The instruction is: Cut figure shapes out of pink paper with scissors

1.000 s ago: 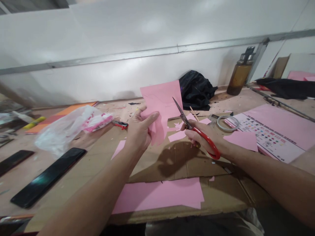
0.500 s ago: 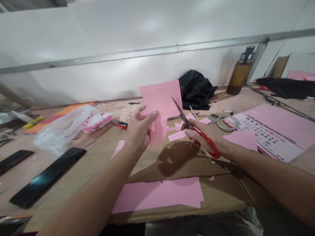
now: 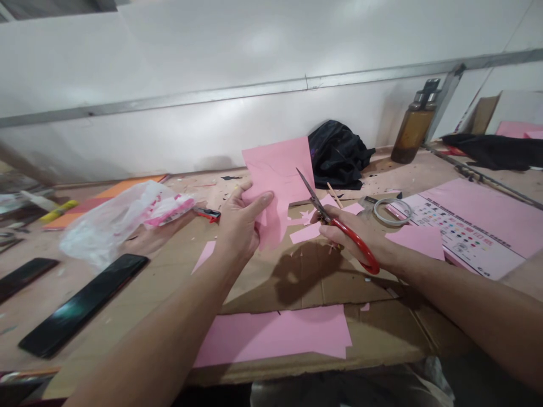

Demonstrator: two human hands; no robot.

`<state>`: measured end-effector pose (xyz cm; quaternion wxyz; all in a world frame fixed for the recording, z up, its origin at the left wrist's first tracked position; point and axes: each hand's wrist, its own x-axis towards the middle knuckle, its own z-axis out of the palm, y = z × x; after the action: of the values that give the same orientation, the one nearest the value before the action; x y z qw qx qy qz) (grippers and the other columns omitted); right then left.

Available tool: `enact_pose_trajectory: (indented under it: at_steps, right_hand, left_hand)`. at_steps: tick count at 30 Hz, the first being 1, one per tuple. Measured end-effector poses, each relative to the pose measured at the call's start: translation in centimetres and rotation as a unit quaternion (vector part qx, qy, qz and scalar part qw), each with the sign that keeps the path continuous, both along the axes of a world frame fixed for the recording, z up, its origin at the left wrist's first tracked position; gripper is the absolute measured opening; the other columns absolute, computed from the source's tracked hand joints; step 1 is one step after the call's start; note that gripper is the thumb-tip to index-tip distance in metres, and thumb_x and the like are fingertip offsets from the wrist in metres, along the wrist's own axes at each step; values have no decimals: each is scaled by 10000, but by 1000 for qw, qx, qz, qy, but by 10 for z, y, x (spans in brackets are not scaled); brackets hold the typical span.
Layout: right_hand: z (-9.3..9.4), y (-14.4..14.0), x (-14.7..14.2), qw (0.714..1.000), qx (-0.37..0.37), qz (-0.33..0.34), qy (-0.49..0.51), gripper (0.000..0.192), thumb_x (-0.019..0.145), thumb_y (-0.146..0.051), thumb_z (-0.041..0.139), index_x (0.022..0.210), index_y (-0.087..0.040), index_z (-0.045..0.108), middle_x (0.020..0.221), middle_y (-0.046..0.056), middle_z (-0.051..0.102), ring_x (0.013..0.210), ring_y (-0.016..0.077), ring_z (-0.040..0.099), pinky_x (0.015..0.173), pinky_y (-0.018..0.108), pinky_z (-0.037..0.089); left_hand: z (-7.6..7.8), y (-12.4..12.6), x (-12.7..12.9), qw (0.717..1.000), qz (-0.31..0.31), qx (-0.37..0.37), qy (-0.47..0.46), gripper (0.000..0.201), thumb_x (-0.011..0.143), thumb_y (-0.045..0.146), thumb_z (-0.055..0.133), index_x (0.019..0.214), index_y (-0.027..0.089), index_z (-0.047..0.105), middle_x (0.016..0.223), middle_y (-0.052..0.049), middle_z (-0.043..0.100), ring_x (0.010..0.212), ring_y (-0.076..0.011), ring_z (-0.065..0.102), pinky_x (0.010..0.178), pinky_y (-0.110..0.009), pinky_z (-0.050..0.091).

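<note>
At the far left, two dark phones are laid flat on the work surface: a smaller one (image 3: 23, 277) near the edge of view and a larger one (image 3: 82, 305) just beside it. Behind them a clear plastic bag (image 3: 114, 223) with pink contents is seen, and an orange sheet (image 3: 102, 200) lies against the wall. A small red-and-black cutter (image 3: 208, 214) rests between the bag and the left hand.

The left hand (image 3: 240, 226) is closed on the lower left part of a pink paper sheet (image 3: 282, 175), which is held upright above the cardboard mat (image 3: 305, 277); the thumb is pressed across the front of the sheet and the fingers are curled behind it. The sheet's lower edge is cut into an irregular outline.

The right hand (image 3: 356, 240) is wrapped through the red handles of a pair of scissors (image 3: 335, 220). The blades are pointed up and to the left, their tip is seen against the right side of the held sheet (whether the blades are parted cannot be told).

Pink offcuts (image 3: 309, 229) are scattered on the mat under the scissors, and a larger pink sheet (image 3: 275, 333) lies flat at the near edge. Farther right, a roll of clear tape (image 3: 392, 212), a printed colour chart (image 3: 462, 232), a black bag (image 3: 337, 152) and an amber bottle (image 3: 413, 127) are shown.
</note>
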<state>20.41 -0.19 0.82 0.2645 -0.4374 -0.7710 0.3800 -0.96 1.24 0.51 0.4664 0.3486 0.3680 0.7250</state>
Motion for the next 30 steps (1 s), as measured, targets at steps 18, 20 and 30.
enact_pose_trajectory:
  at_steps: [18,20,30]
  right_hand:
    - [-12,5,4,999,-12,16,46,206,924,-383,509,970,-190,567,719,-15,516,673,161,502,652,305,389]
    - [-11,4,3,999,-11,15,47,200,919,-381,511,959,-191,561,740,-10,522,680,159,502,651,303,389]
    - [-6,0,4,1000,-2,6,15,215,913,-387,495,948,-185,558,799,17,576,709,168,523,672,315,394]
  left_hand:
    - [2,-2,1,999,27,-11,14,449,524,126,896,871,228,630,745,28,739,739,-163,722,703,-254,577]
    - [1,-1,1,999,27,-9,17,455,525,124,897,877,227,627,751,27,735,749,-162,723,713,-255,574]
    - [0,0,0,999,31,-9,4,488,496,128,911,887,212,633,767,21,747,709,-150,705,702,-258,574]
